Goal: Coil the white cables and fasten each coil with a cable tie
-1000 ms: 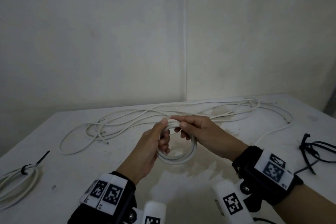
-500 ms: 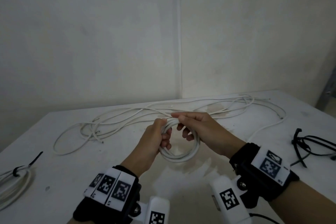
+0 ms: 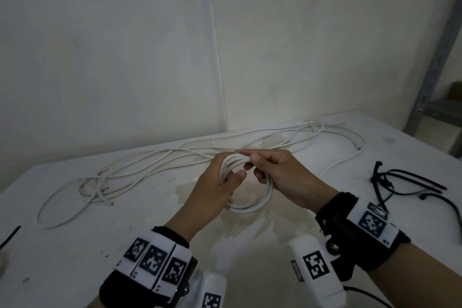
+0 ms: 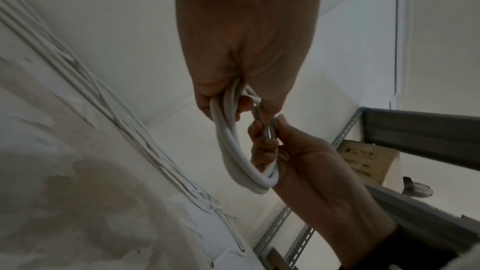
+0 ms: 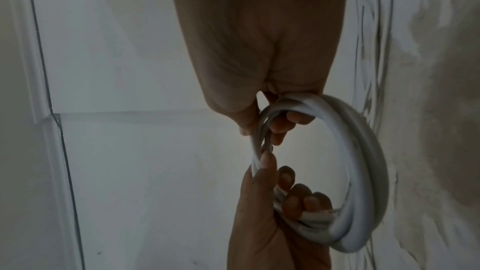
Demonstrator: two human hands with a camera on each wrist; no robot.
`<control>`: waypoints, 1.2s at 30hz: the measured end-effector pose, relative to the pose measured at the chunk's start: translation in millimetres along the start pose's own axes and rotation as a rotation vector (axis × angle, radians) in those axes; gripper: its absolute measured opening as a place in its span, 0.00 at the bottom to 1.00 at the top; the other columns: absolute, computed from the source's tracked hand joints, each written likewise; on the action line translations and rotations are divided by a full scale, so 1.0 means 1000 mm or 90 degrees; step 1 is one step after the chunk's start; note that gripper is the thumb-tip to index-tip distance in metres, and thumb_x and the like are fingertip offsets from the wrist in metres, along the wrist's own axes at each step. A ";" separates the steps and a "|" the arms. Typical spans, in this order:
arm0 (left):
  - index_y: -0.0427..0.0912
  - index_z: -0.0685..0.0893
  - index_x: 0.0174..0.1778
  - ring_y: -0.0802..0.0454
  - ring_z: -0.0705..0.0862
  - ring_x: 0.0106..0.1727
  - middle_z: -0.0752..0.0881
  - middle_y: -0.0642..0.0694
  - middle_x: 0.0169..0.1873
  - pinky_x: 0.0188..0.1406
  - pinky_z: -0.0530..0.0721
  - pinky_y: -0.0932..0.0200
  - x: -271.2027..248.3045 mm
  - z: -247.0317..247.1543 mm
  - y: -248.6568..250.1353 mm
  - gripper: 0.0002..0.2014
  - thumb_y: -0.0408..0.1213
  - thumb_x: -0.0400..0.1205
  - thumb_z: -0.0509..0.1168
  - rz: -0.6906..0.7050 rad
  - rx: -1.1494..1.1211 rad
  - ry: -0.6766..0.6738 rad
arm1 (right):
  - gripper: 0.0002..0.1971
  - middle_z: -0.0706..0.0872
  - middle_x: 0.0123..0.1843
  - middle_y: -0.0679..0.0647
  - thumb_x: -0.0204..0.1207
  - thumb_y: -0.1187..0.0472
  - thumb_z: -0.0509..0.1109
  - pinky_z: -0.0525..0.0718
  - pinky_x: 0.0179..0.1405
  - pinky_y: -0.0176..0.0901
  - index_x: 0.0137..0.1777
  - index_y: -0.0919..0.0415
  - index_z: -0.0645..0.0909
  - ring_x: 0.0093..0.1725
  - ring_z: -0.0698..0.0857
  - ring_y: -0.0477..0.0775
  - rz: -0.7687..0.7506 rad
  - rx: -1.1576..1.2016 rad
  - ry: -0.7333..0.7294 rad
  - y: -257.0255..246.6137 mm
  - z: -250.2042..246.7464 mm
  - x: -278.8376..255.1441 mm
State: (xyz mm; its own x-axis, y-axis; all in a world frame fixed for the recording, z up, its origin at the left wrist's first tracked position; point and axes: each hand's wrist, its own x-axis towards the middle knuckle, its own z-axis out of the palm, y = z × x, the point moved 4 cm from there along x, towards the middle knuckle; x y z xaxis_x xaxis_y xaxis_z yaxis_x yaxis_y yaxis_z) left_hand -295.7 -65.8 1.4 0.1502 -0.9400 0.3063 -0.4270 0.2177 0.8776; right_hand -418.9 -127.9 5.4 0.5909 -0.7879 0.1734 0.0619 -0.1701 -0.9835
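A white cable coil (image 3: 252, 204) of several turns hangs just above the middle of the white table (image 3: 75, 252). My left hand (image 3: 220, 177) grips its left side with fingers curled through the ring. My right hand (image 3: 270, 167) pinches the top strands between thumb and fingers. In the left wrist view the coil (image 4: 233, 151) runs from my left hand (image 4: 233, 93) down to my right hand (image 4: 270, 134). The right wrist view shows the coil (image 5: 363, 161) held by my right hand (image 5: 270, 114) above and my left hand (image 5: 285, 192) below.
Several loose white cables (image 3: 150, 165) sprawl across the far side of the table. Black cable ties (image 3: 405, 182) lie at the right. One black tie tip (image 3: 10, 235) shows at the left edge. A metal shelf frame (image 3: 430, 70) stands at the right.
The camera has swung right, so the tied coil at the left edge has left view. Both hands keep hold of the coil; the right fingers have shifted slightly along its top.
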 end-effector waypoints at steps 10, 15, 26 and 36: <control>0.57 0.76 0.53 0.68 0.80 0.29 0.82 0.61 0.33 0.30 0.76 0.74 0.016 0.038 0.009 0.07 0.40 0.82 0.61 0.086 0.030 0.016 | 0.15 0.81 0.38 0.50 0.83 0.63 0.59 0.75 0.33 0.28 0.65 0.64 0.80 0.28 0.73 0.39 0.003 -0.003 0.045 0.003 -0.041 -0.013; 0.60 0.76 0.49 0.69 0.79 0.28 0.81 0.71 0.28 0.33 0.74 0.68 0.022 0.062 0.010 0.06 0.40 0.83 0.60 0.077 0.002 -0.009 | 0.15 0.82 0.39 0.49 0.83 0.61 0.59 0.75 0.34 0.29 0.64 0.62 0.81 0.29 0.75 0.40 0.019 0.007 0.062 0.009 -0.061 -0.022; 0.56 0.78 0.48 0.69 0.78 0.27 0.79 0.62 0.26 0.34 0.74 0.66 0.033 0.096 0.000 0.06 0.38 0.83 0.61 0.050 -0.013 -0.023 | 0.14 0.84 0.50 0.50 0.82 0.54 0.59 0.81 0.49 0.35 0.61 0.58 0.80 0.47 0.83 0.45 0.128 -0.101 0.170 0.019 -0.127 -0.052; 0.45 0.79 0.54 0.65 0.73 0.20 0.76 0.55 0.25 0.24 0.73 0.72 0.037 0.107 -0.002 0.06 0.36 0.83 0.61 0.018 -0.039 -0.014 | 0.17 0.78 0.62 0.65 0.78 0.58 0.66 0.71 0.55 0.45 0.60 0.70 0.76 0.62 0.76 0.63 0.421 -0.671 0.343 0.046 -0.269 -0.111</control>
State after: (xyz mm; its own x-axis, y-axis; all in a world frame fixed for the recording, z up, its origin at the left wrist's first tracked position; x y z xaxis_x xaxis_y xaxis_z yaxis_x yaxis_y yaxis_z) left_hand -384.7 -129.7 -28.7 0.1181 -0.9386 0.3241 -0.3748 0.2601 0.8899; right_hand -698.4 -207.7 -45.4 -0.1307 -0.9886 -0.0751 -0.8924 0.1503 -0.4254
